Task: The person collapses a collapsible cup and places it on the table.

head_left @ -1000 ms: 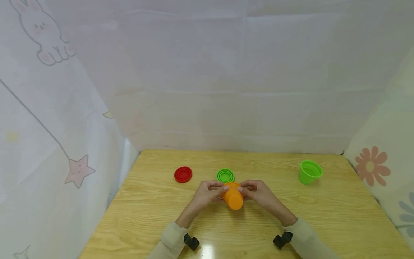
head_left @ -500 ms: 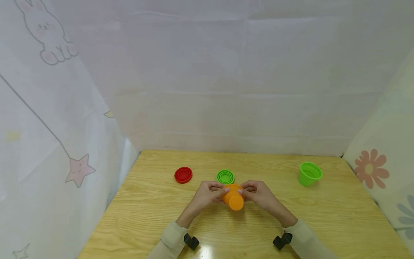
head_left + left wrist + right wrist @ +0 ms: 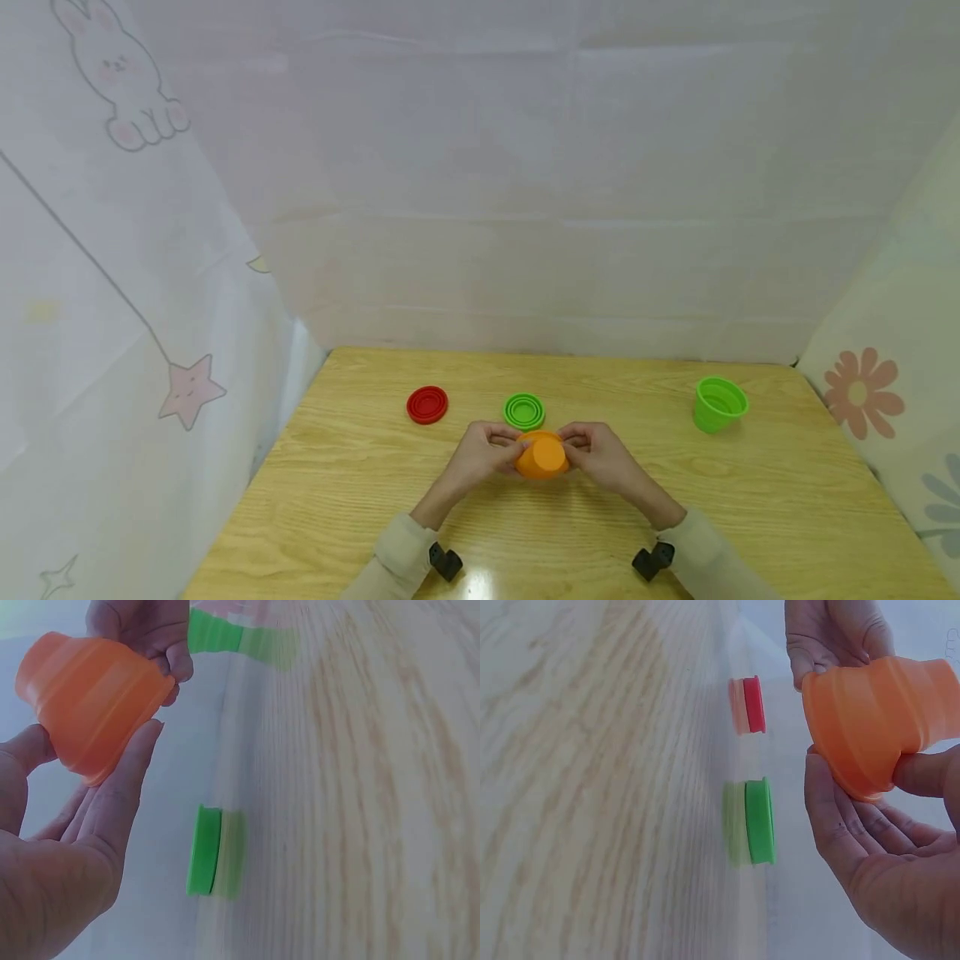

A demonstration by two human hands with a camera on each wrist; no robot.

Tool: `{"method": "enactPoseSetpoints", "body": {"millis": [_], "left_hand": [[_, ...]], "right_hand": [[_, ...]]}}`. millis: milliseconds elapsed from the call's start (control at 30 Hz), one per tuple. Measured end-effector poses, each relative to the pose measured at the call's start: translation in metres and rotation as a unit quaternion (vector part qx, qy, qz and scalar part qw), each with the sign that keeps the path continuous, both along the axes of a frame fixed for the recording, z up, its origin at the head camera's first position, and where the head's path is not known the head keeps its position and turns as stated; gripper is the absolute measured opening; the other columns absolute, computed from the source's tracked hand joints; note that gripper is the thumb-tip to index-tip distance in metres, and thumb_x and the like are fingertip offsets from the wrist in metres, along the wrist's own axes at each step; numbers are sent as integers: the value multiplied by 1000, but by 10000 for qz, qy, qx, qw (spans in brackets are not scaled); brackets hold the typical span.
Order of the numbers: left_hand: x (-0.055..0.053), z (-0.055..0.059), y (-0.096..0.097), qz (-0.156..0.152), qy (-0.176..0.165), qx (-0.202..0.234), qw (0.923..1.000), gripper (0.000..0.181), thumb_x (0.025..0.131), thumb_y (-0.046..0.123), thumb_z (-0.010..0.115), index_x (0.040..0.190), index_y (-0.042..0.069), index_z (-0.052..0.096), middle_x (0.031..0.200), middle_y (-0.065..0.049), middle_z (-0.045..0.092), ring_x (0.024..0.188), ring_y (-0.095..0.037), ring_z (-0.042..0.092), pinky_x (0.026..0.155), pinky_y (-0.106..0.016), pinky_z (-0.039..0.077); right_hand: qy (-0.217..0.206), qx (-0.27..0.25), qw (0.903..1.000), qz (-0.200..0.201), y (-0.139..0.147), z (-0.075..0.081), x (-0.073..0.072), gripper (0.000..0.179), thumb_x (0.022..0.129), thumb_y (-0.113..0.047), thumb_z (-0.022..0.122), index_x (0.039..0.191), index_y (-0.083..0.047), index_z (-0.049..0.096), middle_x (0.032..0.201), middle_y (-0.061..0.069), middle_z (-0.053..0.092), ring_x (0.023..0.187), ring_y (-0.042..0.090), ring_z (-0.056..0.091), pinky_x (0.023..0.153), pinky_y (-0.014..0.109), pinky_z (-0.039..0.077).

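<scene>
Between both hands is an orange collapsible cup (image 3: 544,460), its closed base tipped toward the head camera and its ringed wall partly folded. My left hand (image 3: 482,455) pinches one side near the rim, thumb on the outer wall and fingers under the rim. On the opposite side my right hand (image 3: 604,457) pinches the rim the same way. Both wrist views show the orange cup (image 3: 94,701) held above the table. Just behind it lies a flattened green collapsible cup (image 3: 523,412). Inside the orange cup is hidden.
A flattened red collapsible cup (image 3: 427,405) lies at the back left of the wooden table (image 3: 337,500). An expanded green cup (image 3: 719,405) stands upright at the back right. Printed cloth (image 3: 562,167) hangs behind and at both sides.
The orange cup has become shorter and its base has tilted up toward the camera. Both hands keep their pinch on it, almost in place. The other cups have stayed put.
</scene>
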State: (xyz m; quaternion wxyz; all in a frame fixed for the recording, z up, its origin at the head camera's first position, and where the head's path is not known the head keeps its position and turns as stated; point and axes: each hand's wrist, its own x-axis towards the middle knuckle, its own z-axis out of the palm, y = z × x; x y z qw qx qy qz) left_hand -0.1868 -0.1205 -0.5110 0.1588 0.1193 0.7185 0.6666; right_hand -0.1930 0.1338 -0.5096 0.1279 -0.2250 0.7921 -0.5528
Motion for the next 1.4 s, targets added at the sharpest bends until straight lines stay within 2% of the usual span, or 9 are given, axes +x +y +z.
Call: {"method": "enactPoseSetpoints", "body": {"millis": [133, 300, 533, 633, 867, 1000, 1100, 1267, 1400], "left_hand": [[-1, -1, -2, 74, 159, 5, 9998, 30, 101, 15, 72, 120, -8, 72, 110, -22, 78, 86, -18, 79, 83, -56, 66], [-1, -1, -5, 456, 335, -197, 9982, 29, 101, 15, 71, 121, -6, 73, 114, -24, 76, 89, -18, 79, 84, -53, 66], [-1, 2, -3, 738, 615, -526, 9940, 26, 100, 11, 71, 119, -7, 73, 112, -25, 73, 90, -24, 80, 82, -47, 68], [-1, 2, -2, 857, 718, -684, 9914, 23, 100, 10, 71, 117, -5, 75, 110, -23, 73, 88, -23, 79, 81, -44, 68], [-1, 1, 2, 935, 733, -699, 9905, 24, 102, 12, 69, 117, -5, 75, 109, -24, 74, 85, -24, 80, 79, -51, 68], [-1, -1, 3, 804, 739, -693, 9916, 27, 103, 16, 68, 120, -4, 75, 111, -23, 75, 90, -26, 80, 81, -50, 68], [-1, -2, 2, 535, 563, -437, 9960, 31, 106, 17, 65, 127, -5, 71, 118, -25, 73, 96, -27, 80, 88, -57, 65], [0, 1, -1, -6, 149, 80, 9999, 38, 108, 13, 59, 139, -9, 61, 131, -29, 67, 107, -29, 77, 100, -65, 57], [1, 1, -2, -187, 65, 101, 9998, 42, 105, 10, 60, 142, -11, 57, 133, -30, 66, 108, -28, 76, 101, -63, 57]], "right_hand": [[-235, -222, 9994, 134, 0, 0, 0, 31, 108, -12, 58, 129, 10, 64, 121, 27, 73, 94, 11, 76, 85, 46, 67], [-690, -704, 9938, 513, 0, 0, 0, 43, 112, -20, 53, 141, 10, 56, 133, 30, 67, 105, 15, 76, 96, 57, 62], [-713, -1026, 9881, 893, 3, -3, -4, 44, 113, -19, 50, 146, 10, 51, 139, 30, 64, 110, 15, 75, 99, 60, 60], [-760, -1047, 9879, 852, 4, -4, -5, 43, 113, -17, 51, 146, 10, 51, 139, 31, 63, 110, 16, 75, 100, 59, 60], [-870, -799, 9917, 501, 0, 2, -1, 47, 109, -18, 59, 143, 13, 50, 131, 30, 66, 107, 22, 74, 98, 56, 62], [-746, -670, 9946, 265, -1, 2, 0, 43, 107, -16, 62, 140, 11, 54, 122, 26, 71, 101, 20, 75, 94, 54, 64], [-582, -614, 9964, 60, -2, 0, -2, 37, 105, -11, 62, 136, 10, 58, 117, 24, 73, 97, 17, 76, 90, 50, 66], [-500, -612, 9965, -285, -3, -1, -6, 34, 103, -6, 60, 133, 11, 60, 119, 26, 73, 96, 22, 77, 85, 47, 67], [-496, -562, 9962, -444, -2, -3, -6, 33, 104, -5, 60, 132, 11, 60, 118, 26, 73, 95, 21, 77, 83, 46, 68]]}}
